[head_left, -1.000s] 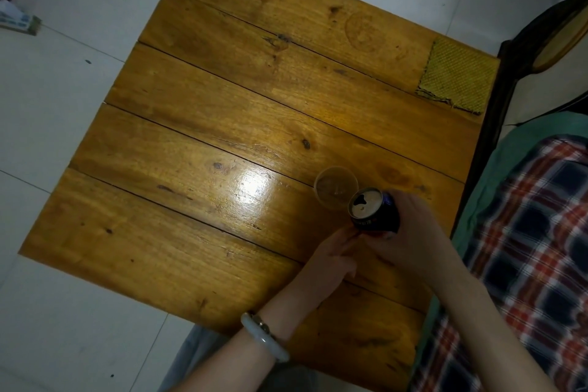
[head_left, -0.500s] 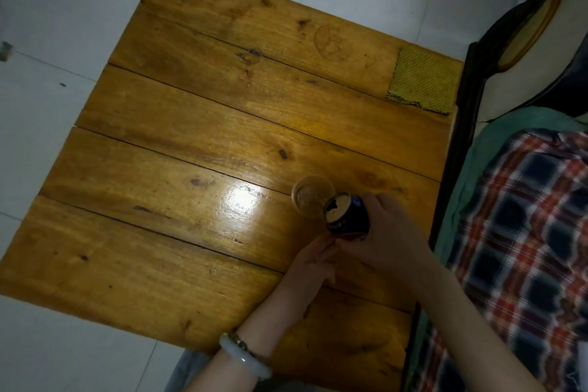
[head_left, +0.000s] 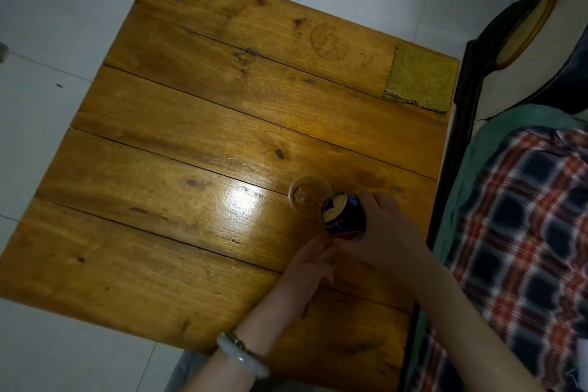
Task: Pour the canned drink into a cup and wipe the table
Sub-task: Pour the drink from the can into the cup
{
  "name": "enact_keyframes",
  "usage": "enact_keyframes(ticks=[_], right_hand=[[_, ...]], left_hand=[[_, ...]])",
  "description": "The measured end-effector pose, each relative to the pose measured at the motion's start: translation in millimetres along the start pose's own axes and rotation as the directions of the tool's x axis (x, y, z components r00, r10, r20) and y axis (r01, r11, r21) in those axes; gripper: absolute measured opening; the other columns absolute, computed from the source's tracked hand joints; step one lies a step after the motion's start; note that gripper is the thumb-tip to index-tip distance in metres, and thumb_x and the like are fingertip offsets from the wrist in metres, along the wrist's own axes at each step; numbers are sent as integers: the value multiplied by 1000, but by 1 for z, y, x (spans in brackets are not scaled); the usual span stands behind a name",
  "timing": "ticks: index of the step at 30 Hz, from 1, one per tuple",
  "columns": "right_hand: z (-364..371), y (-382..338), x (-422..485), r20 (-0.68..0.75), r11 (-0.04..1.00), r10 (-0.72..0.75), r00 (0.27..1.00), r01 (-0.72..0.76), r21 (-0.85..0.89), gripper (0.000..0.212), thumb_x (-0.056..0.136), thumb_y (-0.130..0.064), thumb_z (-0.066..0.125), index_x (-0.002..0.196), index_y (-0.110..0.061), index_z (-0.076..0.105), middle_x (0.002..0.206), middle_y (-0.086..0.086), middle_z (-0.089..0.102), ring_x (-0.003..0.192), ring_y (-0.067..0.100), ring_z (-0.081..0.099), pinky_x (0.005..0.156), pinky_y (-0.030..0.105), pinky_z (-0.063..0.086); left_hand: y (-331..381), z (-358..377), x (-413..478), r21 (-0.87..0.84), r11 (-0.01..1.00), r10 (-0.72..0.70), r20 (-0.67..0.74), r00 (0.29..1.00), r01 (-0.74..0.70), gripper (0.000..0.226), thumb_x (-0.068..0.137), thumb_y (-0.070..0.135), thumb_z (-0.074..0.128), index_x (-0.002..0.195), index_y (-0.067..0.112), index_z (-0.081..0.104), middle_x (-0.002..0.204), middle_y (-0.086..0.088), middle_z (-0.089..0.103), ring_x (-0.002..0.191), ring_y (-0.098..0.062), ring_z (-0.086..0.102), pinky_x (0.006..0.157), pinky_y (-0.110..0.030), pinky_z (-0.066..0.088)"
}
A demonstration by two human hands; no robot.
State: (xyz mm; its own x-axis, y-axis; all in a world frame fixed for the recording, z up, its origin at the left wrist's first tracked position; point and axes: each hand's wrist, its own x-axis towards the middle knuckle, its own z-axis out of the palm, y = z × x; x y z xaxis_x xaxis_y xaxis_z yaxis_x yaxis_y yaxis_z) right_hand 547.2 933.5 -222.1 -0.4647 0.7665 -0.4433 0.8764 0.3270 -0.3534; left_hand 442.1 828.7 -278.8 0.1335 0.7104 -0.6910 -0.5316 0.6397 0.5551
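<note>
A table (head_left: 191, 124) made of planks fills the middle of the view, standing on a tiled floor (head_left: 47, 25). A cup (head_left: 305, 192) stands upright on the table, toward its right edge. Just right of the cup, a can (head_left: 345, 215) is tilted with its top over the cup's rim. The right hand (head_left: 385, 232) wraps the can from the right. The left hand (head_left: 313, 259) rests on the table just in front of the can, fingertips at its base. A cloth (head_left: 420, 81) lies flat on the far right corner, well apart from the cup. A chair (head_left: 521, 29) stands beyond the table's right edge.
</note>
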Motion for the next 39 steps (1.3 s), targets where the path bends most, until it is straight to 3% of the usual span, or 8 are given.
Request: enact_keyframes(ticks=[2, 7, 11, 19, 25, 31, 36, 39], right_hand=[[-1, 1, 0, -5, 1000, 1, 1000, -1, -8, 75, 73, -47, 69, 135, -18, 38, 126, 3, 46, 115, 19, 43, 82, 21, 31], [0, 4, -2, 2, 999, 6, 1000, -6, -33, 76, 73, -48, 70, 134, -17, 39, 122, 4, 47, 111, 19, 44, 82, 21, 33], [-1, 6, -4, 15, 998, 10, 1000, -9, -60, 78, 73, -52, 68, 136, -18, 38, 119, 3, 47, 108, 18, 44, 78, 21, 32], [-1, 7, -6, 5, 998, 18, 1000, -17, -56, 74, 70, -55, 68, 130, -21, 41, 111, 0, 45, 101, 16, 44, 78, 24, 38], [-1, 7, -9, 1, 997, 5, 1000, -5, -72, 74, 69, -58, 66, 129, -22, 42, 110, 0, 46, 100, 15, 43, 78, 26, 40], [-1, 6, -10, 3, 997, 12, 1000, -12, -82, 75, 70, -57, 67, 129, -21, 41, 110, 0, 46, 98, 14, 42, 76, 25, 38], [-2, 5, -11, -3, 997, 18, 1000, -18, -77, 73, 70, -56, 68, 128, -22, 42, 109, -1, 46, 98, 14, 42, 76, 25, 39], [-3, 4, -11, 4, 996, 28, 1000, -28, -89, 73, 70, -56, 67, 129, -22, 41, 110, -1, 46, 100, 15, 44, 76, 26, 40]], left_hand=[[0, 0, 0, 12, 1000, 3, 15, 1000, -3, 59, 48, -3, 40, 100, 21, 57, 84, 22, 72, 80, 9, 62, 73, -23, 38], [-4, 0, 1, 38, 999, -8, 40, 999, 7, 62, 51, -1, 43, 103, 27, 60, 99, 19, 69, 106, 0, 57, 86, -23, 43], [-7, 2, 1, 18, 1000, -8, 31, 999, 7, 62, 51, -3, 43, 98, 32, 62, 95, 22, 70, 105, 2, 57, 89, -27, 42], [-4, 3, -2, 24, 999, 20, 83, 996, -22, 65, 52, -2, 43, 105, 31, 62, 109, 14, 67, 113, -2, 55, 90, -28, 40], [-9, 1, -3, 28, 999, 31, 94, 995, -34, 65, 52, -1, 45, 99, 39, 67, 106, 18, 69, 114, -3, 54, 101, -38, 37], [-9, 2, -4, 36, 999, 20, 121, 992, -24, 68, 54, 0, 44, 96, 49, 69, 108, 22, 67, 118, -2, 52, 99, -33, 40], [-12, 2, -3, 21, 999, 30, 106, 994, -32, 67, 54, 1, 45, 106, 38, 64, 118, 12, 63, 124, -8, 49, 103, -36, 38], [-13, 3, -2, 15, 1000, 20, 87, 996, -21, 66, 53, 1, 46, 107, 35, 62, 117, 11, 63, 121, -6, 50, 97, -33, 39]])
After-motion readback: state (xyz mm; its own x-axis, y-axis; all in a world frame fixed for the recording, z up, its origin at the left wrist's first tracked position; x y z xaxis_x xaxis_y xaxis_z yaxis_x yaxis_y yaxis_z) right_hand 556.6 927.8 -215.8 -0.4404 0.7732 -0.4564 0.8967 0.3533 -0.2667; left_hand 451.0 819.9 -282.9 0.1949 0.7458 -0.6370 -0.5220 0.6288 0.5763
